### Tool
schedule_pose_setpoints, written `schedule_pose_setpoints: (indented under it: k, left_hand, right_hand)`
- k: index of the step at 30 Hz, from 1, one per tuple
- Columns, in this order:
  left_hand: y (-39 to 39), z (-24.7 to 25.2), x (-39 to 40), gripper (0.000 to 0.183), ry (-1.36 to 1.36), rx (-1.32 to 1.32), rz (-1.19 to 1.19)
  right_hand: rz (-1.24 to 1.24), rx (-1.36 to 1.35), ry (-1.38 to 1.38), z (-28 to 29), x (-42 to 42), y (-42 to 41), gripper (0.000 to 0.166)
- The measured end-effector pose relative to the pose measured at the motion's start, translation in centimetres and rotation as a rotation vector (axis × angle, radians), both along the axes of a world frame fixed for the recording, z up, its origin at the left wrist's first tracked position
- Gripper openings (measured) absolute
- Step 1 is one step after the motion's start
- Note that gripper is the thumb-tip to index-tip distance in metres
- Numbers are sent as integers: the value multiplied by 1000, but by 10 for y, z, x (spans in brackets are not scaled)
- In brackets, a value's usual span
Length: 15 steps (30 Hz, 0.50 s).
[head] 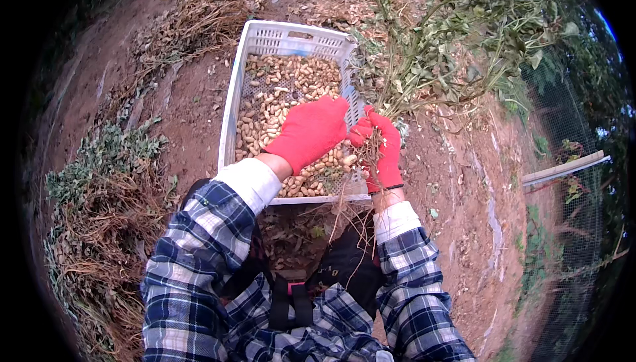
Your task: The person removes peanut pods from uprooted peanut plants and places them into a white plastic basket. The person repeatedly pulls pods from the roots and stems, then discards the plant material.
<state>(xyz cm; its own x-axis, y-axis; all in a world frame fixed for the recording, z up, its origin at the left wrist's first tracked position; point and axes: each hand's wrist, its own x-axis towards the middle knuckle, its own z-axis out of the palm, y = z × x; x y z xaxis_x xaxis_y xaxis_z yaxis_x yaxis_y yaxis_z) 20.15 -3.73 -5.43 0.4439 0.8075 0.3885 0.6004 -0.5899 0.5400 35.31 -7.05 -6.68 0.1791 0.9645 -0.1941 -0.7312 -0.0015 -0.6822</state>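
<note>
My left hand [314,133], in a red glove, is over the plastic crate with its fingers bent at the roots; whether it grips anything is hidden. Red-gloved too, my right hand [385,150] is closed around the stem base of an uprooted peanut plant [427,58]. The leafy tops spread up and right, and thin roots hang over my right palm and wrist. A few pods show near the roots. Below my hands stands a white plastic crate [228,113] with slotted walls, holding many unshelled peanuts [263,118] on its perforated floor.
Heaps of pulled peanut plants [99,232] lie on the soil at left, with more dried stems [208,14] beyond the crate's upper left. At right are a mesh fence [571,113] and a pale pole [566,168]. My legs are close to the crate's near edge.
</note>
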Motion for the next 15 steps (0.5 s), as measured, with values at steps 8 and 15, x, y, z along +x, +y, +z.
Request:
schedule_pose_setpoints:
  k: [8,15]
  left_hand:
    - [21,-9,-34,27,64,1,40]
    - [-29,9,6,20,-406,-506,-413]
  right_hand:
    - [104,162,319,-12,33,-2,23]
    - [16,135,211,-2,29,3,24]
